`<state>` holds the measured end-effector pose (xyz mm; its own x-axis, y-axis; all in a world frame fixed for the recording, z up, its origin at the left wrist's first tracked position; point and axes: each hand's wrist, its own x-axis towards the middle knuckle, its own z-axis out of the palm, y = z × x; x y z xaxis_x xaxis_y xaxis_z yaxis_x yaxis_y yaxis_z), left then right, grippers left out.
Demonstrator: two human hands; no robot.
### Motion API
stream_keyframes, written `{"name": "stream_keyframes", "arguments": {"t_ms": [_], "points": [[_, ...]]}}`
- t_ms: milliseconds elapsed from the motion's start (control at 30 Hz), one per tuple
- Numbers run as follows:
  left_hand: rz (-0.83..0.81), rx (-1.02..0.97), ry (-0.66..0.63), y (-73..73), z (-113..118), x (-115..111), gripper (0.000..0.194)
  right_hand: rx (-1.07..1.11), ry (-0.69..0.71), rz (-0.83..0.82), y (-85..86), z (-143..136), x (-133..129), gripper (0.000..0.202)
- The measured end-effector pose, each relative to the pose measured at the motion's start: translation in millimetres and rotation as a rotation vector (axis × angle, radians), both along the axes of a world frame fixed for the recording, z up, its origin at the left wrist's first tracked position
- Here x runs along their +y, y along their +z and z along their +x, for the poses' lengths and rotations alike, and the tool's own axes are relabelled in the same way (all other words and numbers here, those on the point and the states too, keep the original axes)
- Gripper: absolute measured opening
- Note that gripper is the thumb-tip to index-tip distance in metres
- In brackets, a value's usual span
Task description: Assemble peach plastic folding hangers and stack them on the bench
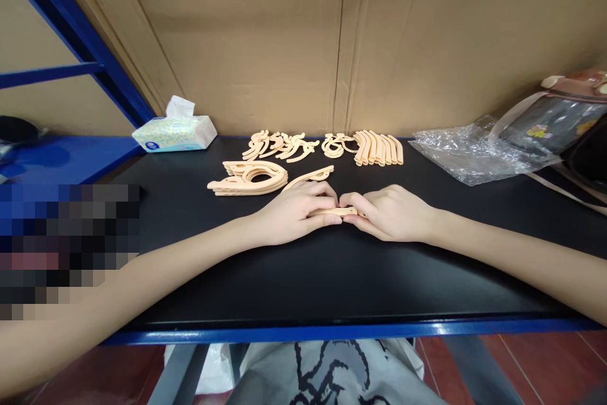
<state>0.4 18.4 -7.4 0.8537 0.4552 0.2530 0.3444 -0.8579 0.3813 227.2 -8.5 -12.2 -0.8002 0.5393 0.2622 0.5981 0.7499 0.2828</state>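
Note:
My left hand (pixel 301 209) and my right hand (pixel 396 212) meet over the middle of the black table, both closed on a beige plastic folding hanger (pixel 336 211). Fingers cover most of it, and only a short strip shows between the two thumbs and fingertips. Behind my left hand a curved beige arm (pixel 313 174) sticks out; whether it joins the held hanger I cannot tell. Left of that lies a stack of folded beige hangers (pixel 227 185), close to my left wrist.
Along the back lie loose curved hanger pieces (pixel 296 147), ring-shaped pieces (pixel 333 147) and a row of hanger arms (pixel 378 149). A tissue pack (pixel 174 133) stands back left. Clear plastic wrap (pixel 469 152) and a transparent bag (pixel 545 124) lie at right. Cardboard (pixel 265 38) walls the rear.

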Motion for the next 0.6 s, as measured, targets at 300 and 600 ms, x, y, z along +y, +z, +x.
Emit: {"name": "stream_keyframes", "arguments": {"t_ms": [300,600], "points": [[0.024,0.016,0.003,0.5,0.1,-0.7,0.025,0.027,-0.018,-0.053,1.2,-0.5,-1.2,0.035],[0.034,0.031,0.013,0.9,0.2,-1.9,0.023,-0.018,-0.032,-0.084,1.6,-0.8,-1.1,0.035]]}}
